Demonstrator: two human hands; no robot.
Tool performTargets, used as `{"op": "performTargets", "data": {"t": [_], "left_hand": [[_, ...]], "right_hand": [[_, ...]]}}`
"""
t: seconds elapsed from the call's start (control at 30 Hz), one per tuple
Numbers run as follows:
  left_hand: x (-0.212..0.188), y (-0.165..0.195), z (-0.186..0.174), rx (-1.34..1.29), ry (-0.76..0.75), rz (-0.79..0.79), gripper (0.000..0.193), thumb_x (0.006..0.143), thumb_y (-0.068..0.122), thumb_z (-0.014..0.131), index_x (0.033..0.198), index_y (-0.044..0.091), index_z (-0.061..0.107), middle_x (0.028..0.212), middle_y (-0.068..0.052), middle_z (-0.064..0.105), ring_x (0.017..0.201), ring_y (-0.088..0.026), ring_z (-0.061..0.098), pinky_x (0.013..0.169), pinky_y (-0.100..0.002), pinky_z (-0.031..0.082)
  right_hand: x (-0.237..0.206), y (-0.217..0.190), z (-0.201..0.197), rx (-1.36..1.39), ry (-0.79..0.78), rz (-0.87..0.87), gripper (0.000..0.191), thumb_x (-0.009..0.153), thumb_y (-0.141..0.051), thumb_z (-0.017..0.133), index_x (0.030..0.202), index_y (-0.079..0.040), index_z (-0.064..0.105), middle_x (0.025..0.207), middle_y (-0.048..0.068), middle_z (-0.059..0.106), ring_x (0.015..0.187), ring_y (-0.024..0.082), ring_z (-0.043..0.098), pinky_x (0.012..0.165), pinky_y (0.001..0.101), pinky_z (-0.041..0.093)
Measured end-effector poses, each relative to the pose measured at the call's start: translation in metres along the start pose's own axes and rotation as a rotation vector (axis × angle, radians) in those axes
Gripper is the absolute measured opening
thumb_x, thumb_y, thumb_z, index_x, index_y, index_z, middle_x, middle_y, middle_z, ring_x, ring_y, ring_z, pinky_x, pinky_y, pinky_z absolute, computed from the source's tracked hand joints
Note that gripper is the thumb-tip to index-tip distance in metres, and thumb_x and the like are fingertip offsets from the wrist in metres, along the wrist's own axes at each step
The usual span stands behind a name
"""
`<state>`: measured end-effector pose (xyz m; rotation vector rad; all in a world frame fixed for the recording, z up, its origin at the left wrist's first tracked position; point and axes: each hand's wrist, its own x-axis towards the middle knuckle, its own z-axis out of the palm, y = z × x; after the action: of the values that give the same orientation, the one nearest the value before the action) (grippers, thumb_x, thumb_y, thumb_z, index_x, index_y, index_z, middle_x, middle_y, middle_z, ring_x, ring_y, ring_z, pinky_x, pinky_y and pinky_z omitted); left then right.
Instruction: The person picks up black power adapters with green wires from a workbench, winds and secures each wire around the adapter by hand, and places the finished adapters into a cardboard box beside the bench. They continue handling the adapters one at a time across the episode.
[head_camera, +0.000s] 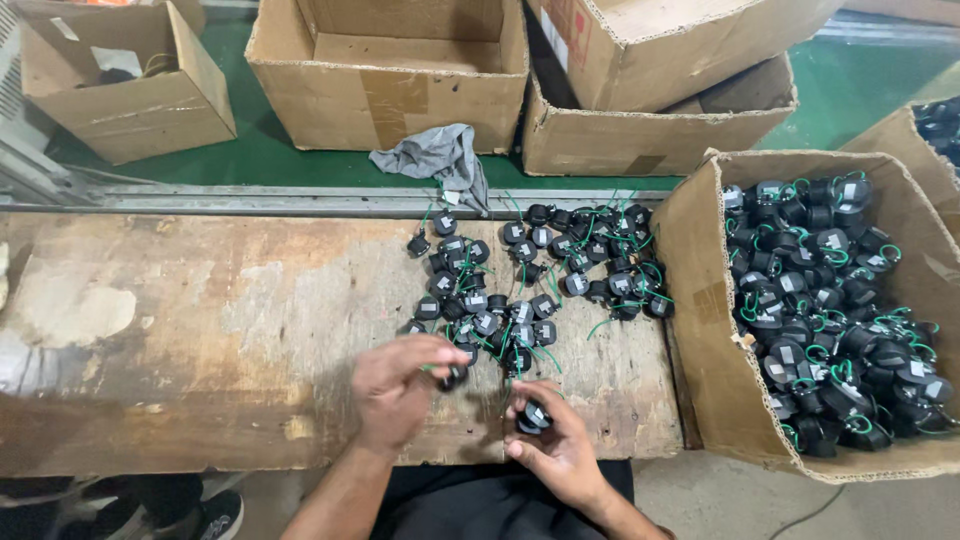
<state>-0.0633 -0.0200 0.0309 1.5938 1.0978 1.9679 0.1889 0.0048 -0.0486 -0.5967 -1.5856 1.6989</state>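
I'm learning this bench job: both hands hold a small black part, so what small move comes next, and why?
Probably set the black part in the left hand down with the pile of parts on the worn bench. It already hangs at that pile's near edge, while the right hand holds another part.

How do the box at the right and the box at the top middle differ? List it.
1. The right-hand box is heaped with small black parts with green wires; the top-middle box shows only bare cardboard inside.
2. The right-hand box sits at the wooden bench end, near the hands; the top-middle box stands on the green floor beyond it.
3. The right-hand box's rim is ragged.
Both are open brown cardboard.
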Motion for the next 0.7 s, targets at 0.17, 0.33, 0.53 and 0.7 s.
{"op": "performTargets", "data": {"t": [0.17, 0.33, 0.53, 0.7], "left_hand": [[-0.011, 0.005, 0.033, 0.073, -0.332, 0.101, 0.019, 0.083, -0.004, 0.075, 0.1, 0.005, 0.072, 0.099, -0.008, 0.077, 0.096, -0.027, 0.078, 0.085, -0.037, 0.063], [-0.019, 0.008, 0.03, 0.001, -0.386, 0.055, 0.019, 0.081, 0.005, 0.081, 0.097, 0.004, 0.071, 0.108, -0.01, 0.077, 0.101, -0.029, 0.076, 0.091, -0.04, 0.059], [-0.038, -0.001, 0.035, 0.005, -0.313, -0.31, 0.021, 0.076, 0.003, 0.085, 0.082, 0.004, 0.065, 0.098, -0.009, 0.076, 0.097, -0.025, 0.073, 0.086, -0.039, 0.058], [-0.043, -0.004, 0.04, -0.133, -0.243, -0.506, 0.017, 0.079, 0.002, 0.083, 0.083, 0.004, 0.067, 0.093, -0.007, 0.076, 0.091, -0.021, 0.073, 0.083, -0.037, 0.058]], "right_hand": [[-0.005, 0.009, 0.009, -0.179, -0.086, -0.113, 0.07, 0.085, -0.019, 0.086, 0.14, 0.004, 0.05, 0.151, 0.016, 0.041, 0.14, 0.028, 0.04, 0.112, 0.0388, 0.036], [-0.004, 0.001, 0.002, -0.292, -0.038, -0.069, 0.046, 0.08, -0.016, 0.088, 0.118, 0.001, 0.067, 0.125, 0.013, 0.059, 0.118, 0.027, 0.059, 0.101, 0.0385, 0.048], [0.011, -0.019, 0.011, -0.548, 0.062, -0.135, 0.042, 0.071, -0.012, 0.087, 0.107, -0.002, 0.07, 0.11, 0.012, 0.064, 0.103, 0.027, 0.066, 0.088, 0.0353, 0.053], [0.009, -0.023, 0.014, -0.538, 0.066, -0.126, 0.043, 0.068, -0.012, 0.089, 0.106, -0.001, 0.072, 0.107, 0.013, 0.064, 0.099, 0.028, 0.066, 0.084, 0.036, 0.054]]}}
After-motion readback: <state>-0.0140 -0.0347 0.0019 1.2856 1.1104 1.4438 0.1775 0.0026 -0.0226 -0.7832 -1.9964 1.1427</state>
